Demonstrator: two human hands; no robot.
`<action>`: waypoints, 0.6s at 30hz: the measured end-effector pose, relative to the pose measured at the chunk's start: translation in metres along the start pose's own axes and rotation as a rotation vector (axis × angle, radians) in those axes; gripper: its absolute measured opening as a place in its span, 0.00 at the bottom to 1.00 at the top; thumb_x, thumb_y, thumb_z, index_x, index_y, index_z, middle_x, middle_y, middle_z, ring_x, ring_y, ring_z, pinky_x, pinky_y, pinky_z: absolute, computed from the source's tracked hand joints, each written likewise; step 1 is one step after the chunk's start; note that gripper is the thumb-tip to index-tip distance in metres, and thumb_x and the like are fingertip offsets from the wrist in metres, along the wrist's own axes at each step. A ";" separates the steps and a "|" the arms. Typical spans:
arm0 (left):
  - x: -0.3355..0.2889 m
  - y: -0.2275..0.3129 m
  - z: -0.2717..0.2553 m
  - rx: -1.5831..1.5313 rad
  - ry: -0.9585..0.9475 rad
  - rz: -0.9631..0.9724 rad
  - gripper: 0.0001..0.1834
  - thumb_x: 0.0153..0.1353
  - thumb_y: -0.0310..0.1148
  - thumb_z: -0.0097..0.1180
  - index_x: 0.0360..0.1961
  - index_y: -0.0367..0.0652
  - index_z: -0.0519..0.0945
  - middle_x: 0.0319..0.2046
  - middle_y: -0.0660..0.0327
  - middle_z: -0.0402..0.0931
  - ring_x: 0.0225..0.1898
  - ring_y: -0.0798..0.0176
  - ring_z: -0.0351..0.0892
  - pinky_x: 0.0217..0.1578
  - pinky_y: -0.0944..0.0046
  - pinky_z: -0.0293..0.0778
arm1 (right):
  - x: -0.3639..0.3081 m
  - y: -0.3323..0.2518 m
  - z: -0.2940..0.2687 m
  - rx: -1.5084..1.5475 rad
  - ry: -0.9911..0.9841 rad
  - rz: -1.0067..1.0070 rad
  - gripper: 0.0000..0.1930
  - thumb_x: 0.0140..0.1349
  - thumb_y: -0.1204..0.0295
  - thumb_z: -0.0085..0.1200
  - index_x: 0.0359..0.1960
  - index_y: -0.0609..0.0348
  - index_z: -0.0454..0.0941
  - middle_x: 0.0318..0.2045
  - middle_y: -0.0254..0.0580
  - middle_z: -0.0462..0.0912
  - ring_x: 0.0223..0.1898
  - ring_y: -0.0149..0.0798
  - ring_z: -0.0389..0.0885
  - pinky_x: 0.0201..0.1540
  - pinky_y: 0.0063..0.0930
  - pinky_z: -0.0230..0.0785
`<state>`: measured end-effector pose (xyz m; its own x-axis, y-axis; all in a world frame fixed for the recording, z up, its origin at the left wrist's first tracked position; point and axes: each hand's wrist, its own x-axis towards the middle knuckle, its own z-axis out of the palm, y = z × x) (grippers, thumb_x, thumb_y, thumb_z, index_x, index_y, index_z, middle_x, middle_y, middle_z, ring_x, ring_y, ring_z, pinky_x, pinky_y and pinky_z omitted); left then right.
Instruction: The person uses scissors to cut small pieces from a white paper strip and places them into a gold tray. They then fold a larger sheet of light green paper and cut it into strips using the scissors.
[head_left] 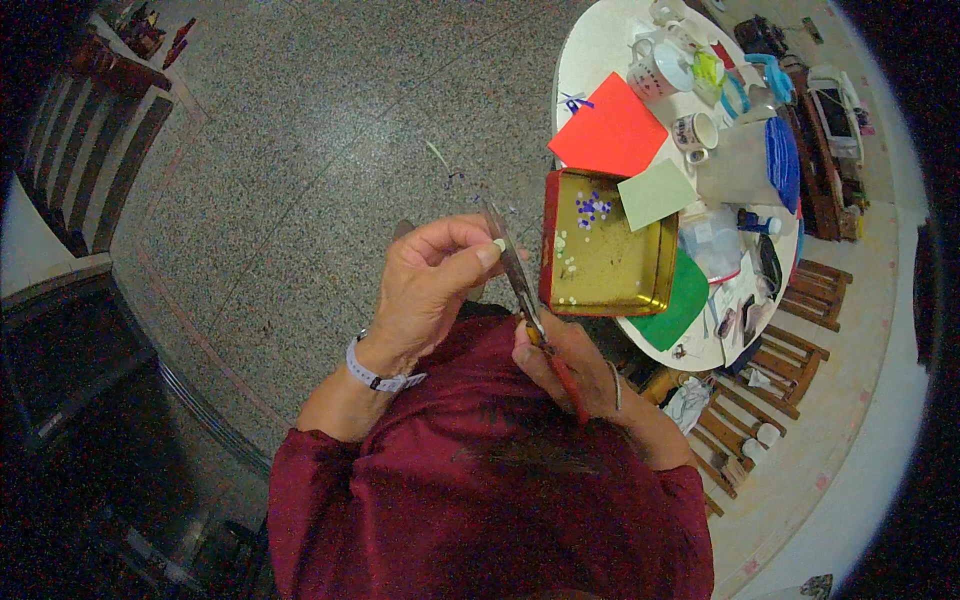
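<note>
My left hand [435, 275] is closed, with thumb and forefinger pinching a tiny pale green piece of paper [499, 245]. My right hand [565, 365] grips a pair of scissors [522, 285] by their reddish handles. The blades point away from me and lie right beside the pinched piece; whether they touch it I cannot tell. Just to the right stands a rectangular tin [610, 285], gold inside with a red outer wall. Small purple paper bits [592, 209] and several pale green bits [566, 264] are scattered in it. A pale green paper sheet [656, 195] overlaps the tin's right side.
The white table [590, 45] also bears a red sheet [610, 128], a dark green sheet [675, 305], a mug [692, 131], a lidded pot [660, 70] and plastic bags. Wooden chairs [790, 365] stand beyond it. Slatted wooden furniture [100, 170] is at the far left.
</note>
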<state>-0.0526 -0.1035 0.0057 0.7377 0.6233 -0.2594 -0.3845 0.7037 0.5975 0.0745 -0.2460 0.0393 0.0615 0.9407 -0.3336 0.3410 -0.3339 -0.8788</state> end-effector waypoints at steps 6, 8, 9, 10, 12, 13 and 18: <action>0.003 0.000 -0.003 0.026 0.031 -0.029 0.04 0.59 0.26 0.55 0.31 0.37 0.76 0.41 0.57 0.73 0.45 0.55 0.77 0.52 0.48 0.73 | 0.002 0.000 -0.003 0.013 -0.016 0.004 0.10 0.62 0.72 0.54 0.32 0.58 0.63 0.17 0.38 0.69 0.18 0.35 0.68 0.22 0.34 0.63; 0.004 0.003 -0.002 -0.022 0.094 -0.095 0.04 0.59 0.26 0.55 0.31 0.37 0.76 0.41 0.56 0.73 0.45 0.55 0.77 0.52 0.49 0.73 | 0.003 0.000 -0.003 0.017 0.006 -0.009 0.10 0.62 0.71 0.54 0.32 0.58 0.64 0.18 0.38 0.69 0.19 0.36 0.68 0.23 0.35 0.63; 0.004 0.004 -0.001 -0.047 0.126 -0.129 0.04 0.59 0.26 0.55 0.32 0.36 0.76 0.42 0.56 0.73 0.45 0.54 0.78 0.52 0.49 0.73 | 0.003 0.000 -0.003 0.019 0.002 -0.001 0.10 0.62 0.71 0.54 0.32 0.59 0.64 0.18 0.39 0.70 0.19 0.36 0.69 0.23 0.35 0.64; 0.004 0.003 -0.002 -0.044 0.118 -0.112 0.04 0.59 0.26 0.55 0.32 0.36 0.76 0.42 0.55 0.74 0.45 0.54 0.78 0.52 0.49 0.73 | 0.004 0.000 -0.004 0.020 -0.003 0.008 0.10 0.62 0.71 0.54 0.33 0.59 0.64 0.18 0.39 0.70 0.19 0.37 0.69 0.24 0.35 0.64; 0.004 0.000 -0.003 -0.037 0.102 -0.078 0.04 0.59 0.26 0.55 0.33 0.36 0.76 0.42 0.54 0.74 0.44 0.53 0.78 0.51 0.49 0.74 | 0.005 -0.001 -0.005 0.030 -0.006 0.018 0.10 0.62 0.71 0.54 0.33 0.59 0.64 0.19 0.40 0.71 0.20 0.38 0.69 0.24 0.35 0.64; 0.005 -0.002 -0.003 -0.001 0.090 -0.059 0.04 0.59 0.26 0.55 0.33 0.36 0.76 0.42 0.54 0.74 0.44 0.53 0.78 0.51 0.49 0.74 | 0.005 -0.001 -0.005 0.039 -0.005 0.020 0.10 0.62 0.71 0.54 0.33 0.59 0.64 0.19 0.40 0.71 0.19 0.38 0.69 0.24 0.35 0.64; 0.008 0.001 0.002 0.071 0.050 -0.016 0.02 0.60 0.23 0.55 0.32 0.35 0.78 0.39 0.60 0.74 0.43 0.64 0.78 0.45 0.66 0.73 | 0.008 0.001 -0.008 0.043 -0.011 0.040 0.10 0.61 0.71 0.55 0.32 0.59 0.65 0.18 0.39 0.70 0.20 0.35 0.68 0.24 0.34 0.64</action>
<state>-0.0454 -0.0985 0.0056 0.7143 0.6298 -0.3053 -0.3314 0.6885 0.6451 0.0825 -0.2385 0.0381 0.0643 0.9261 -0.3718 0.2975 -0.3734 -0.8787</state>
